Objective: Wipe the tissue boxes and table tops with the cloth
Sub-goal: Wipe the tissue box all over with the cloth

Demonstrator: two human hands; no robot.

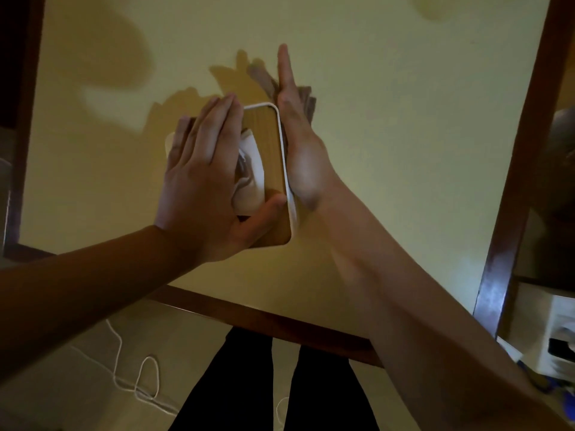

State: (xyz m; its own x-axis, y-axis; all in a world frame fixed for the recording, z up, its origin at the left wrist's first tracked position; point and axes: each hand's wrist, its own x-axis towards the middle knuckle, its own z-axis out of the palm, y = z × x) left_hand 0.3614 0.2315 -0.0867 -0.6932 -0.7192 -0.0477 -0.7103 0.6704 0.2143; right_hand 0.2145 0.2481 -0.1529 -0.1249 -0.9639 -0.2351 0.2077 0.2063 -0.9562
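A tissue box with a wood-look lid and a white rim stands on the yellow table top. A white tissue pokes out of its slot. My left hand lies flat over the lid's left half, thumb across the near end, holding the box. My right hand stands on edge with straight fingers, pressed against the box's right side. A grey-brown cloth shows behind its palm, apparently held in the hand. The box's left and far sides are hidden.
A dark wooden frame borders the table on the near, left and right sides. On the floor below lies a white cord. A white appliance sits beyond the right frame. My legs in black trousers stand at the near edge.
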